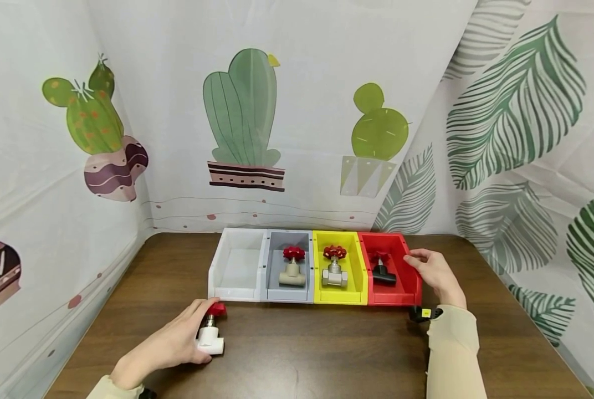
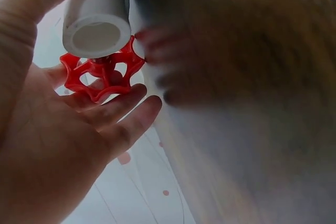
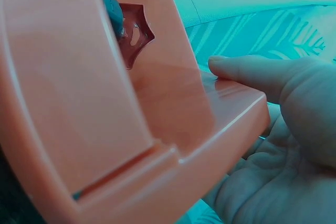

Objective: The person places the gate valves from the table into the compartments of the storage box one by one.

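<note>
My left hand (image 1: 177, 338) holds a white plastic valve (image 1: 209, 339) with a red handwheel (image 1: 217, 309) just above the table, in front of the white bin (image 1: 234, 293). In the left wrist view, the thumb lies along the white pipe body (image 2: 97, 30), and the other fingers extend behind the red wheel (image 2: 102, 74). My right hand (image 1: 436, 274) grips the right wall of the red bin (image 1: 409, 285), its thumb over the rim and fingers outside. A black valve with a red wheel (image 1: 384, 274) lies in that bin.
Four bins stand joined in a row. A beige valve (image 1: 292, 274) lies in the grey bin (image 1: 287, 296), and a metal valve (image 1: 334, 275) in the yellow bin (image 1: 339, 298). Behind the brown table (image 1: 297, 354) hangs a cloth (image 1: 307, 111) printed with plants.
</note>
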Demonstrator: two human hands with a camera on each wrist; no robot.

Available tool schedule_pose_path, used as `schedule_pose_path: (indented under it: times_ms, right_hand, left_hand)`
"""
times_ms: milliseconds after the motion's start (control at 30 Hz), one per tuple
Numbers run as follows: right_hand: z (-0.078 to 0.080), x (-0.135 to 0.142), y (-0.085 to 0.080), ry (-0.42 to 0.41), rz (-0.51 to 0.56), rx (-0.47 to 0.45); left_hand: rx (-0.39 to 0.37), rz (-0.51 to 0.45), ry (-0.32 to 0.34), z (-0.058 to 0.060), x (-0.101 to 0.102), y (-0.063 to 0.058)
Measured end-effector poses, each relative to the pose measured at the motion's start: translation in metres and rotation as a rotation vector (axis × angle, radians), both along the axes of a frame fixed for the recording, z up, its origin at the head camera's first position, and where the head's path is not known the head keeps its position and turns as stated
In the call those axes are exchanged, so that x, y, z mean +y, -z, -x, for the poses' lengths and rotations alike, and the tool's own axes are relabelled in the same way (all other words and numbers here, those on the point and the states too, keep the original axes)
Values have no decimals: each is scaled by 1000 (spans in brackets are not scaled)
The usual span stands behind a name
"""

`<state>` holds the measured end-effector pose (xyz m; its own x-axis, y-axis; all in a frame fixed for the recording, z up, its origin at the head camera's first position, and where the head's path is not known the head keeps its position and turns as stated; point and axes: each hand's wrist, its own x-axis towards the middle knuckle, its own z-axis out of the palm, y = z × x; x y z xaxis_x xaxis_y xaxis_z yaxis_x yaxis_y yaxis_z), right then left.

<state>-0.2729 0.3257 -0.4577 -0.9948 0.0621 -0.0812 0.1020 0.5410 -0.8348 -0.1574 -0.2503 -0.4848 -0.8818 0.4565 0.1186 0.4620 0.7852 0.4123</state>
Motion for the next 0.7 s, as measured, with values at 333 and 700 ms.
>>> schedule_pose_path:
  times_ms: [333,700]
  right_hand:
    - [0,1,1,-2,3,9]
    - [0,1,1,0,-7,17]
  left_hand:
    - [62,-10,20,4,0,-3]
    - [67,-20,53,12,3,-24]
